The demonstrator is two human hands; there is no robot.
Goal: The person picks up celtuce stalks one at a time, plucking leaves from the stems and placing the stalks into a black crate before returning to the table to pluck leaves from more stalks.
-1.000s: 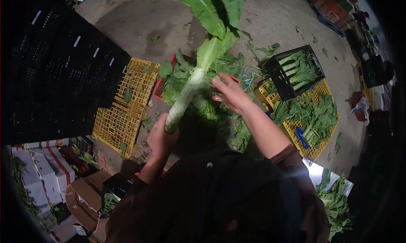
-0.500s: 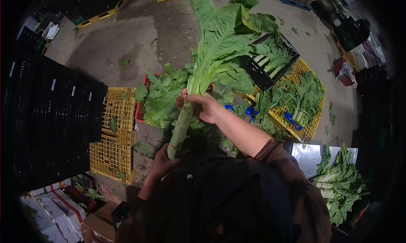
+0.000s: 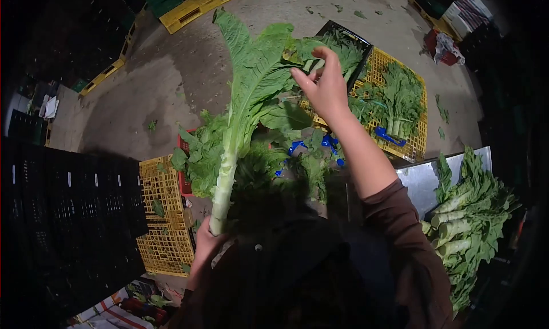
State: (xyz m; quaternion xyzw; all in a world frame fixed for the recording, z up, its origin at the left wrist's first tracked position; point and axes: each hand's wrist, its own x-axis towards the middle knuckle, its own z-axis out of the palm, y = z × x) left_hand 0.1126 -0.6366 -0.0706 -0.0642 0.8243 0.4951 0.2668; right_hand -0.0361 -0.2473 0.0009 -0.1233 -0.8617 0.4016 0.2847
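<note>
My left hand [image 3: 205, 244] grips the pale base of a long leafy stalk vegetable [image 3: 240, 106] and holds it upright in front of me. Its broad green leaves fan out at the top. My right hand [image 3: 323, 83] is raised beside the upper leaves, fingers pinching a leaf near the top right. Below the stalk a red crate [image 3: 184, 183] is heaped with loose green leaves [image 3: 207, 146].
Yellow crates [image 3: 163, 214] lie on the concrete floor at left beside stacked black crates [image 3: 68, 214]. A black crate [image 3: 351, 43] and a yellow crate [image 3: 400, 100] hold greens ahead. Trimmed stalks [image 3: 466, 214] are piled on a metal surface [image 3: 420, 183] at right.
My right hand has slid from the middle of the stalk up to the top leaves. The view has swung right, and the pile of trimmed stalks shows more fully.
</note>
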